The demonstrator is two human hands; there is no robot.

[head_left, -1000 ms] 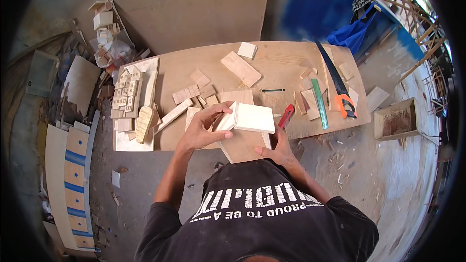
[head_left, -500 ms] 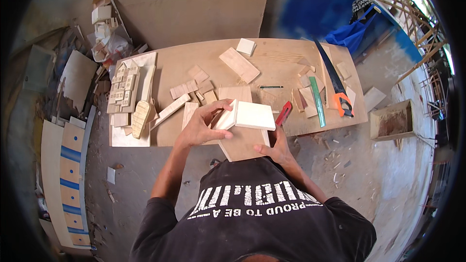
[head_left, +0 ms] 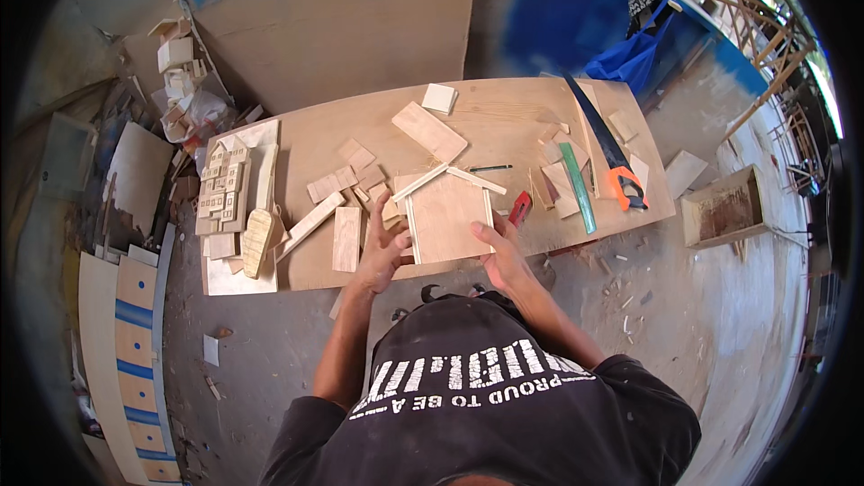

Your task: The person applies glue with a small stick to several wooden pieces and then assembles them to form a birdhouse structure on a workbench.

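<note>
A small wooden house model (head_left: 447, 216) has its flat panel turned up, with thin side strips and two roof boards meeting in a peak at its far end. My right hand (head_left: 504, 255) grips its near right corner, thumb on the panel and fingers round the side. Beside the left edge is my left hand (head_left: 382, 254), open with fingers apart; whether its fingertips touch the house I cannot tell. Near my right hand lies a red-handled cutter (head_left: 520, 208). A dark pencil (head_left: 490, 167) rests just beyond the roof.
On the wooden worktable (head_left: 310, 148) lie a handsaw (head_left: 605, 139), a green ruler (head_left: 578, 187), loose wood blocks (head_left: 346, 238) and a plank (head_left: 429, 132). A detailed house-front model (head_left: 222, 187) stands at the left. A wooden box (head_left: 723, 207) sits off the table's right end.
The house has moved away from my body and been lowered and tipped so its panel faces up. My left hand has come off the roof to the left side. My right hand keeps its grip.
</note>
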